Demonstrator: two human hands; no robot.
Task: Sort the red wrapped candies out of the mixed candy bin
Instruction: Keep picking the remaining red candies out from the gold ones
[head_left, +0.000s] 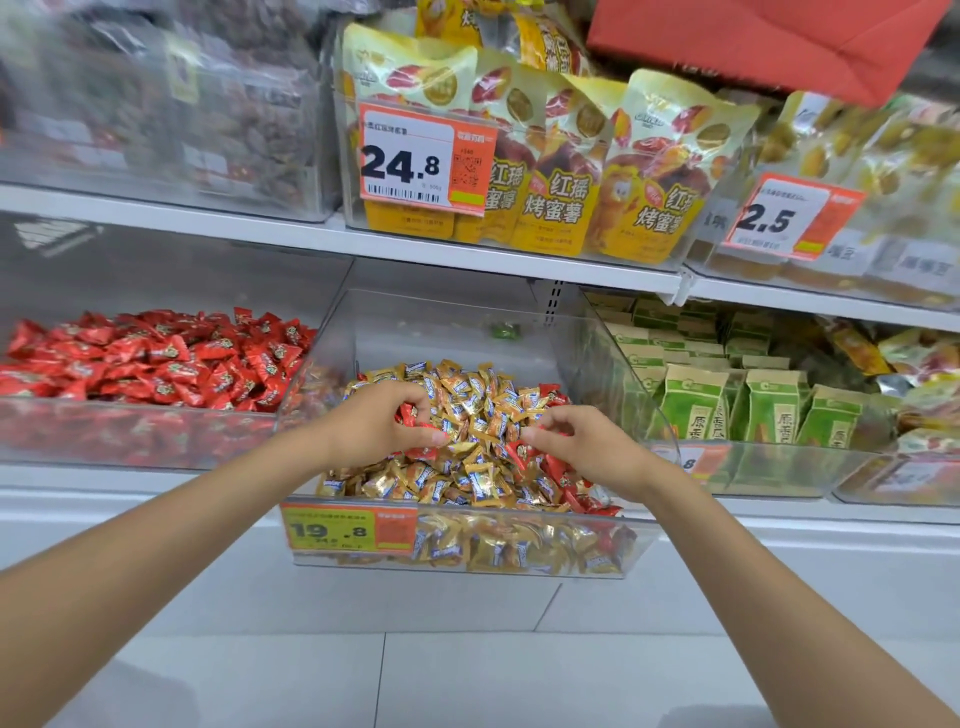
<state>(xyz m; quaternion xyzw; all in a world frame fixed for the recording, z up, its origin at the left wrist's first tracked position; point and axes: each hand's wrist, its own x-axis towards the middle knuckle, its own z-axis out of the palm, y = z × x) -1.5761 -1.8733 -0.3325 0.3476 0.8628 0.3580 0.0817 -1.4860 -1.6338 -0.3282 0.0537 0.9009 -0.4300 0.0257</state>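
Red wrapped candies (551, 396) lay scattered among crinkly gold-foil candies with blue labels (480, 480), mostly towards the right side of the clear plastic mixed candy bin (441, 332) on the lower shelf. Just left of it stood a clear bin of all-red candies (156, 358). The left hand (374, 426) curled its fingers round several red pieces; the right hand (587, 447) pinched one between thumb and fingertips. An orange-and-yellow price tag (349, 530) on the bin's front read "19.8".
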